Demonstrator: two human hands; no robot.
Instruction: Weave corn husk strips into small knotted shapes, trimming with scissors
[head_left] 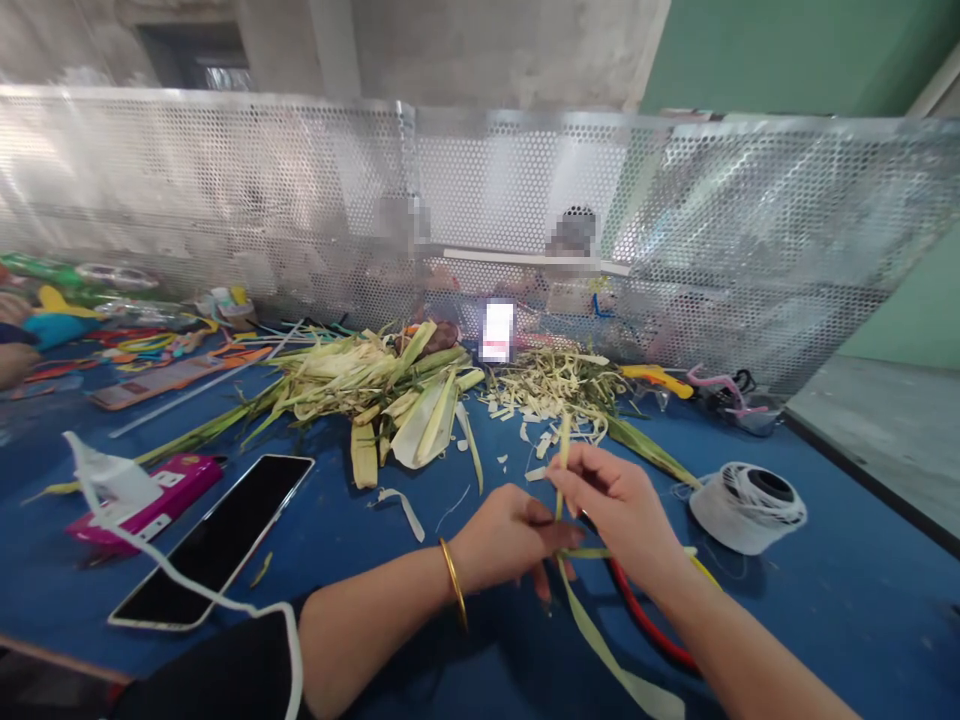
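Both my hands work a pale green palm-leaf strip (600,640) above the blue table (825,600). My left hand (510,540), with a gold bangle on the wrist, pinches the strip where it crosses. My right hand (615,505) holds the upright end of the strip between fingers and thumb. The long tail of the strip trails down toward the near edge. A red-handled tool (645,620) lies under my right forearm.
A pile of green and yellow leaves (375,385) and leaf trimmings (555,385) lies beyond my hands. A white spool of thread (746,505) sits right. A phone (217,540) and a pink box (150,495) lie left. A perforated metal screen (675,230) backs the table.
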